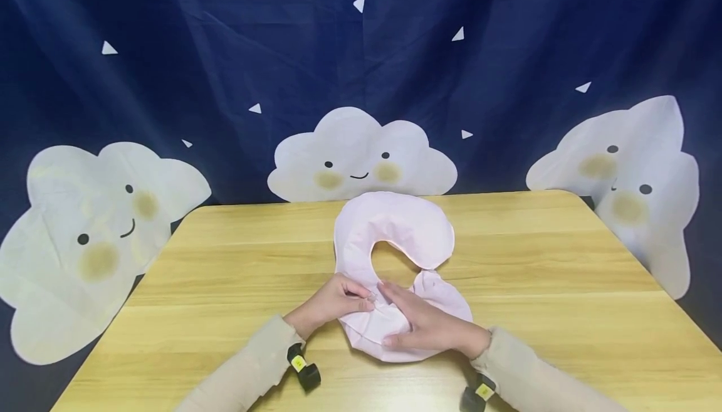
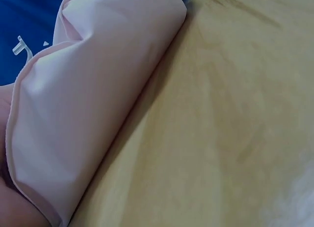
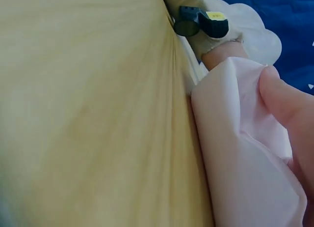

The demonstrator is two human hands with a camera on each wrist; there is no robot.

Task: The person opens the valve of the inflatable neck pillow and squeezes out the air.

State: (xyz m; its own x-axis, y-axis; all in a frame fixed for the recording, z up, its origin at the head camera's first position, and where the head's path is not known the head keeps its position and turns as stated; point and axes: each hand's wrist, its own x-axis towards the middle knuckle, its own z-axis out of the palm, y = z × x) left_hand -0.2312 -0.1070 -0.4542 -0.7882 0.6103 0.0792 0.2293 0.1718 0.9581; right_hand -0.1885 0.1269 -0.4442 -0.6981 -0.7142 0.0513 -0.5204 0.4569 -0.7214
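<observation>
The pink pillow (image 1: 356, 246), midway between the side edges of the tabletop (image 1: 536, 255), could leak if the valve (image 1: 371, 297), pinched by the left hand (image 1: 334, 302), slips while the right hand (image 1: 425, 324) presses, fingers outstretched.

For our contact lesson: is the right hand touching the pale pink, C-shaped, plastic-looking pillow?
Touching. The right wrist view shows the right hand resting a fingertip against the pillow without a gap.

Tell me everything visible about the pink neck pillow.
The pink neck pillow is C-shaped, of smooth, thin-looking material with seamed edges, puffed on the far side, creased nearer. It lies on the wooden table, ends close together. The left hand pinches its clear valve; the right hand rests on its near half.
</observation>
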